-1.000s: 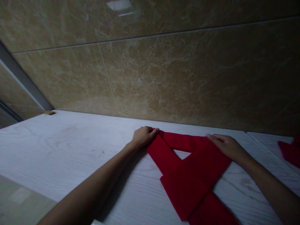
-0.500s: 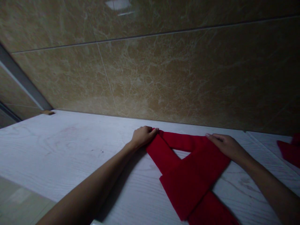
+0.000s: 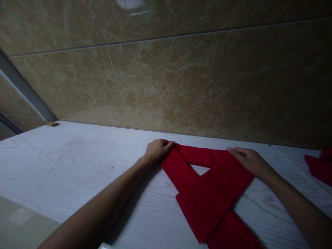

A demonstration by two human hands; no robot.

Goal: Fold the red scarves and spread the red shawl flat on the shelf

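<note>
A red scarf [image 3: 212,197] lies on the white wood-grain table [image 3: 85,166] in a loop, its two ends crossing toward me, the wider one on top. A small gap in the loop shows the tabletop. My left hand [image 3: 158,150] is closed on the loop's upper left corner, thumb on top and fingers curled over the far edge. At the upper right corner, my right hand [image 3: 247,159] grips the cloth with the thumb stretched along its top edge. The fingertips under the fabric are hidden. The scarf's lower end runs out of the picture.
Another piece of red cloth [image 3: 317,169] lies at the far right. A tan marbled tile wall [image 3: 166,83] rises right behind the table. At the back left stands a grey metal post [image 3: 28,90] with a small wooden block [image 3: 52,123] at its foot. Pale floor [image 3: 23,218] shows lower left.
The view has shifted very slightly. Both hands keep the same hold, and the scarf lies as before.
</note>
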